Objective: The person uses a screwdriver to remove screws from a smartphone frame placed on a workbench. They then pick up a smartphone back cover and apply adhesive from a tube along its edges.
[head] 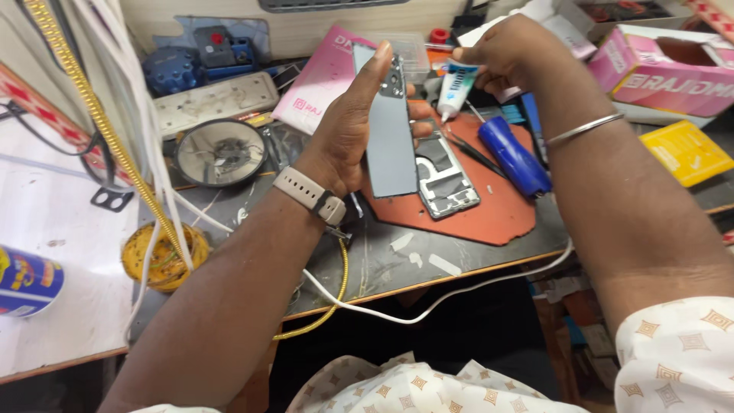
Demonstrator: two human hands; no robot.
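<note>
— Listing the held items first: what is recorded for each hand?

— Item one: a grey phone back cover (390, 130), held upright in the left hand (348, 134), clamped edgewise between thumb and curled fingers (419, 111); its camera cut-out is at the upper end, just under the thumb tip. A beige wrist strap (311, 195) is worn below that grip. Item two: a small white glue tube (456, 88), pinched at its upper end by the right hand (508, 53), nozzle pointed down and just beside the cover's right edge. A metal bangle (582, 128) is seen on the right forearm.

— And what is entered beneath the grips?

— Directly under the held cover: an opened phone chassis (446, 180), laid flat on a red-brown work mat (505, 214). Below the tube: a blue cylindrical tool (514, 157) and thin dark tweezers (468, 149), both on the mat; whether they touch cannot be told.

— Further out?

— Left of the left-hand grip: a round magnifier lens (220, 151), a white power strip (215, 102), a yellow wire coil (164, 252) and white cables (145, 122). Behind the cover: a pink packet (321, 84). Right of the right hand: a pink cardboard box (669, 69) and a yellow packet (686, 151). Far left, well apart: a blue can (27, 283) on a white surface.
</note>
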